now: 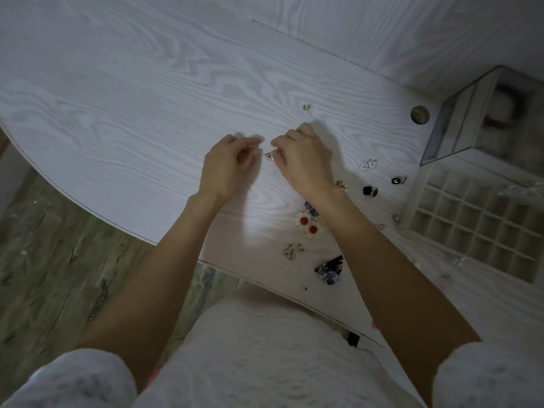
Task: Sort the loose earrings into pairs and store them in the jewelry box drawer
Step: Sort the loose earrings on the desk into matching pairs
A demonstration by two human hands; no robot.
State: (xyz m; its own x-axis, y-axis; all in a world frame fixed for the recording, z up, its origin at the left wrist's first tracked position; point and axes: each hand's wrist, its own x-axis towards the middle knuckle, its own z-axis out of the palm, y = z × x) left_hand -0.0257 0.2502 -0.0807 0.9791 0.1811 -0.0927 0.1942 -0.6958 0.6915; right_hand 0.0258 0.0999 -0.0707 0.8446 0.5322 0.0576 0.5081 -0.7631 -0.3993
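My left hand (228, 163) and my right hand (300, 159) meet over the middle of the white table (132, 113). Each pinches a small metal earring; the one at my right fingertips (268, 156) shows a hook and a sparkling bit. The piece in my left fingers is mostly hidden. Loose earrings lie to the right: a red-and-white flower pair (309, 225), black square studs (369, 190), a clear heart pair (368, 164), small hooks (293, 251) and a dark blue-patterned pair (329, 269). The jewelry box drawer (482, 222) with its grid of compartments stands pulled out at the right.
The glass-topped jewelry box (485, 119) sits at the far right against the wall. A round cable hole (420, 114) is cut in the table near it. One small gold bead (306, 107) lies alone beyond my hands. The table's curved edge runs along the left and front.
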